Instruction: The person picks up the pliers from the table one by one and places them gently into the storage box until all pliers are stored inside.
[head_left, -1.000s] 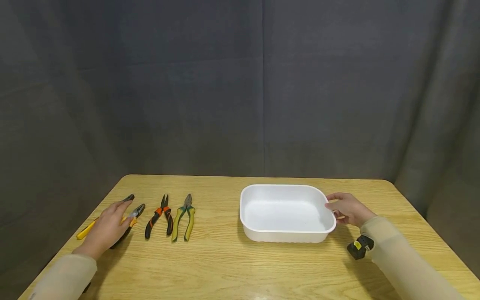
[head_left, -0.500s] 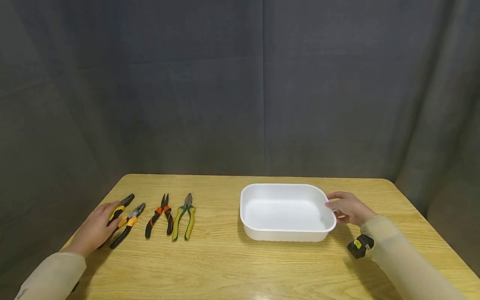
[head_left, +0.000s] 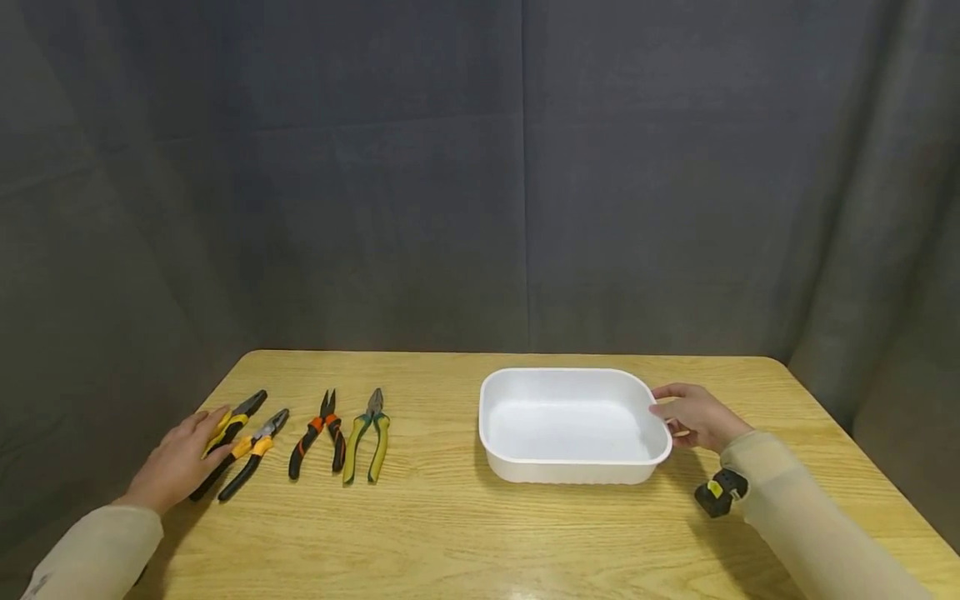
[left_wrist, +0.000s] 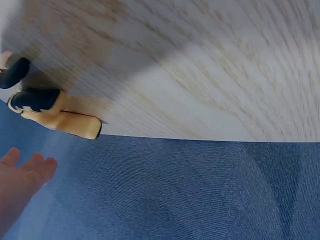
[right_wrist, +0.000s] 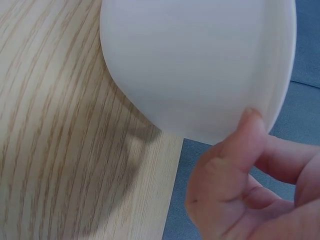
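On the left of the head view, my left hand (head_left: pixel 174 460) hovers with loosely extended fingers over the handles of the leftmost yellow-and-black pliers (head_left: pixel 253 403), partly covering them. In the left wrist view those fingers show apart from a yellow pliers handle (left_wrist: pixel 80 125) at the table edge. Just right of the hand lie pliers with orange-yellow and black grips (head_left: pixel 262 444). My right hand (head_left: pixel 693 418) pinches the right rim of a white plastic tray (head_left: pixel 570 472), thumb on the inside; the right wrist view shows the thumb (right_wrist: pixel 250 132) over the rim.
Black-and-orange needle-nose pliers (head_left: pixel 316 423) and green-handled pliers (head_left: pixel 381 429) lie spread between the left hand and the tray. Everything rests on a wood-grain table (head_left: pixel 420 533). A dark grey curtain (head_left: pixel 420 208) hangs behind it.
My left hand has drawn back left and toward the near side, uncovering more of the two leftmost pliers. The right hand and tray stay in place.
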